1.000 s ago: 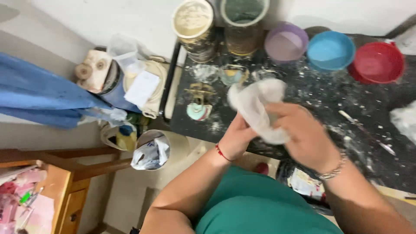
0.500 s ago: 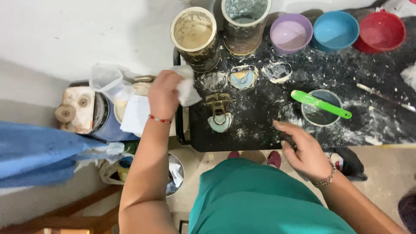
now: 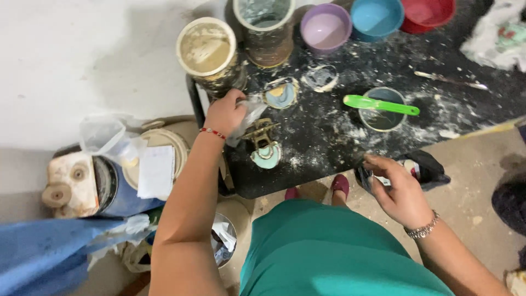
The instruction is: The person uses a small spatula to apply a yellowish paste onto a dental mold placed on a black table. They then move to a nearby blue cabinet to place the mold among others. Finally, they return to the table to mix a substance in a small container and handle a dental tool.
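Head view: paint-spattered black table (image 3: 329, 137) against pale wall (image 3: 82, 55).

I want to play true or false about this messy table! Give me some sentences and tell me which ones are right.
1. The left hand holds a crumpled clear bag. True.
2. A green stick lies across a small cup. True.
3. The purple bowl sits on the floor. False: it is on the black table.
4. The right hand grips the green stick. False: it is off the table edge, away from the stick.
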